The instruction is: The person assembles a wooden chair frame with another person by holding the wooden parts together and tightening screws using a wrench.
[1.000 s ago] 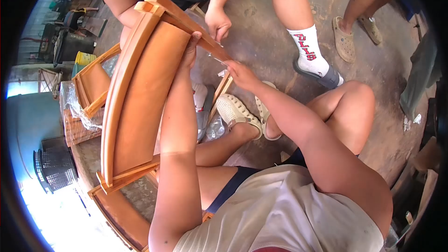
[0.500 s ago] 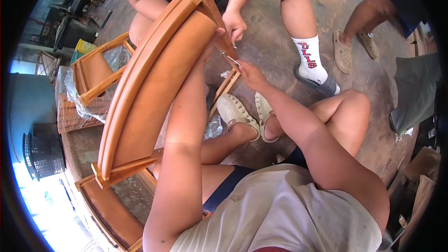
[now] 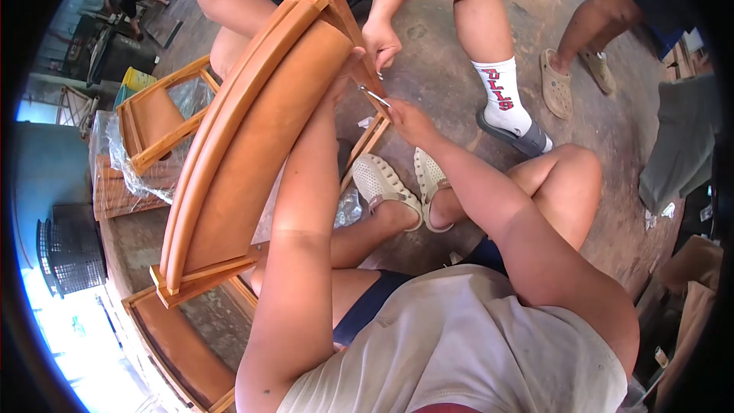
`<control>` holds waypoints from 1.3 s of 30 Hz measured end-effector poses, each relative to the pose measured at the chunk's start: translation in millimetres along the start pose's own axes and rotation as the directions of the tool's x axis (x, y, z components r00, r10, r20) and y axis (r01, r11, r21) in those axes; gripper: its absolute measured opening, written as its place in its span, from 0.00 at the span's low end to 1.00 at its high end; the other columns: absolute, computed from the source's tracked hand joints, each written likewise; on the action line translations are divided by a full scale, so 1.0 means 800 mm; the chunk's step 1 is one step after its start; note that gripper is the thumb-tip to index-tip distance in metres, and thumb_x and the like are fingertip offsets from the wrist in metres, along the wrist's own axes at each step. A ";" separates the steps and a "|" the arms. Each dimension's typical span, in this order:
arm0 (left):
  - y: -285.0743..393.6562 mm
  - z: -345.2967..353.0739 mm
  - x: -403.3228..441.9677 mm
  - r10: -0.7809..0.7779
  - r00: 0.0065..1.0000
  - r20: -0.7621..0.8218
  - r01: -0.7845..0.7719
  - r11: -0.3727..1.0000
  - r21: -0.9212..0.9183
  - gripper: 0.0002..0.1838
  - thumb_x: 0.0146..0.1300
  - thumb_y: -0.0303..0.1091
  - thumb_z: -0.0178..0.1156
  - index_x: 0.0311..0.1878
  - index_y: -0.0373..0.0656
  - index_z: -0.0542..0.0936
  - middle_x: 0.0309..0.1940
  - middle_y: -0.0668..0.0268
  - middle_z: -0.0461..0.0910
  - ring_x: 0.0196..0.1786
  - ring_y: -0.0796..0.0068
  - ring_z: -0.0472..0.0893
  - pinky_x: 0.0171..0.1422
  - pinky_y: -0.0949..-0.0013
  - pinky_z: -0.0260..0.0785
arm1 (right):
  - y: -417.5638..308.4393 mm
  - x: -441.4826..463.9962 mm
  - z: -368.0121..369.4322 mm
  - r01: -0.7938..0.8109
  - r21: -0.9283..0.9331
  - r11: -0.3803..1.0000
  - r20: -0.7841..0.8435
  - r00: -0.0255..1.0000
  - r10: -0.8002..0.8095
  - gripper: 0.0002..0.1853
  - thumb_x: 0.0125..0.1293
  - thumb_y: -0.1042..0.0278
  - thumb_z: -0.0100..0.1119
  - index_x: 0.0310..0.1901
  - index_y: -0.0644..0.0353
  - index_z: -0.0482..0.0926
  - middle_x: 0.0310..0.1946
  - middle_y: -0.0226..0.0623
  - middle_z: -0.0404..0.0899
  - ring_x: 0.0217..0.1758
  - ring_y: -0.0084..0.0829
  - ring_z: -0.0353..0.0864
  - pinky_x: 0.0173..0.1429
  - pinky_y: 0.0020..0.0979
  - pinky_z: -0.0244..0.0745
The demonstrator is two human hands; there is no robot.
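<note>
A wooden chair (image 3: 264,153) with curved, tan padded panels stands tilted on the left. My left hand (image 3: 342,80) is closed at the inner edge of its frame, with most of the fingers hidden. My right hand (image 3: 409,121) grips a thin metal tool (image 3: 372,95), whose kind I cannot make out. The tool's shiny shaft points at the chair's wooden rail, close to my left hand. Just beyond, the hand (image 3: 381,46) of a person sitting opposite is at the same rail, fingers pinched.
Another chair (image 3: 159,118) with plastic wrap lies at the left, and a padded wooden frame (image 3: 183,344) is below it. Black baskets (image 3: 73,248) stand at the far left. A third person's legs (image 3: 592,34) are at the right, near grey cloth (image 3: 677,145).
The view has shifted very slightly. The metal tool has turned a little in my right hand, while my left hand and the chair stay nearly in place.
</note>
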State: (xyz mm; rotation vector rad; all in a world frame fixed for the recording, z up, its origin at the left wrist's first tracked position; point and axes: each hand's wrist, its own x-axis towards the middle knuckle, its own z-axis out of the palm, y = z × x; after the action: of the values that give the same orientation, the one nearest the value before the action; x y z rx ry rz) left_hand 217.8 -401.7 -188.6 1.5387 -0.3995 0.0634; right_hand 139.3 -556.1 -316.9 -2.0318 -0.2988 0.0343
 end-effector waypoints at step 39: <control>0.100 0.032 -0.095 0.135 0.906 -0.401 -0.207 0.968 -0.142 0.59 0.49 0.78 0.49 0.69 0.32 0.56 0.70 0.51 0.56 0.74 0.55 0.53 0.77 0.52 0.39 | 0.005 -0.011 -0.006 0.055 -0.046 0.997 -0.069 0.996 -0.059 0.10 0.66 0.69 0.44 0.40 0.62 0.76 0.38 0.54 0.78 0.43 0.54 0.78 0.47 0.48 0.71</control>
State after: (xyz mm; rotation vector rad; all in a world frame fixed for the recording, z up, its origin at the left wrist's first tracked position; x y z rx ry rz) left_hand 118.1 -407.4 -134.3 1.2692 -0.2143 0.4536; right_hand 131.9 -563.7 -318.9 -2.0622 -0.3153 -0.0801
